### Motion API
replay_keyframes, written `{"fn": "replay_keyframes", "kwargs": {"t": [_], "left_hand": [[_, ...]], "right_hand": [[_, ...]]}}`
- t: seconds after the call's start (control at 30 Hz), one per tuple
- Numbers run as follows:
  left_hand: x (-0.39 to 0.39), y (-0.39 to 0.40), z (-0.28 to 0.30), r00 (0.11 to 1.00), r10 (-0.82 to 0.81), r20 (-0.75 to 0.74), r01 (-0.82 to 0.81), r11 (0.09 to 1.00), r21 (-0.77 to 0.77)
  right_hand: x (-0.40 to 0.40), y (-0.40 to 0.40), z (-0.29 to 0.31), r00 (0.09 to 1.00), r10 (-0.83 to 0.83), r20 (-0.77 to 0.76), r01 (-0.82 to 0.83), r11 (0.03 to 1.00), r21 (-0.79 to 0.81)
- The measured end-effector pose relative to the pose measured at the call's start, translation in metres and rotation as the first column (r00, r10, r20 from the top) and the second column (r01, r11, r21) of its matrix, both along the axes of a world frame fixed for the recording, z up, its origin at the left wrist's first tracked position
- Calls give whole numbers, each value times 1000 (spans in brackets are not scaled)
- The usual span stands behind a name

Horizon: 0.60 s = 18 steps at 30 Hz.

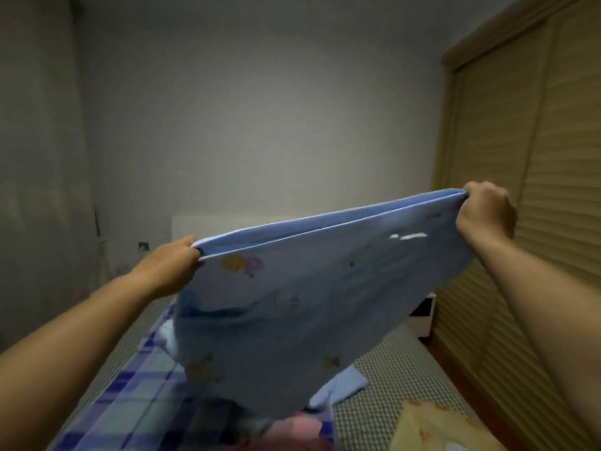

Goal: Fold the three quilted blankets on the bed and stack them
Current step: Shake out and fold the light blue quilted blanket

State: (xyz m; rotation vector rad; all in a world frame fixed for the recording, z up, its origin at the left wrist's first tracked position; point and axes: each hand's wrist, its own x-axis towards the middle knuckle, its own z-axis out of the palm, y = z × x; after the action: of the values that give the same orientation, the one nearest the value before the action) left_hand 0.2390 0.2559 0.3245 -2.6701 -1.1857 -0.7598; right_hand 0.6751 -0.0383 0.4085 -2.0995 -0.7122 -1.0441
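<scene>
Risk first: blue blanket (302,307) held up in mid-air across the centre of the frame, doubled, both layers pinched only at the top corners; if either pinch slackens, one layer could slip free and the fold would open; judged likely at the right corner, where the edges bunch tight. Left hand (172,265), centre left, fingers clenched on the near top corner; right hand (484,211), upper right and higher, fingers clenched on the far corner; top edge therefore tilted, so the hanging part may swing skew and crease off-line when laid down. Lower end drapes toward the bed (390,395) at the bottom, over the checked blanket (130,395) at lower left; it may drag that one. Look: pale blue, small cartoon prints, lighter trim along the two top edges, soft and limp; blurred low down. Tan blanket (432,431) at bottom right lies apart.
</scene>
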Motion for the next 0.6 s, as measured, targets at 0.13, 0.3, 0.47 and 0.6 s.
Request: {"fn": "replay_keyframes", "kwargs": {"t": [0.13,0.3,0.47,0.6], "left_hand": [[-17,-11,-98,998,0,-67,-10,989,-146],[-4,-69,-208,980,-52,193,167,747,-644],[1,-153,-254,952,-271,142,266,503,-822],[-23,-159,-287,961,-143,239,267,713,-649]], "right_hand": [[1,11,-33,997,-30,73,28,999,28],[-2,21,-64,999,-12,-38,13,1000,12],[14,-15,-114,988,29,-149,-58,979,-193],[28,-55,-176,959,-36,-282,-67,935,-349]]}}
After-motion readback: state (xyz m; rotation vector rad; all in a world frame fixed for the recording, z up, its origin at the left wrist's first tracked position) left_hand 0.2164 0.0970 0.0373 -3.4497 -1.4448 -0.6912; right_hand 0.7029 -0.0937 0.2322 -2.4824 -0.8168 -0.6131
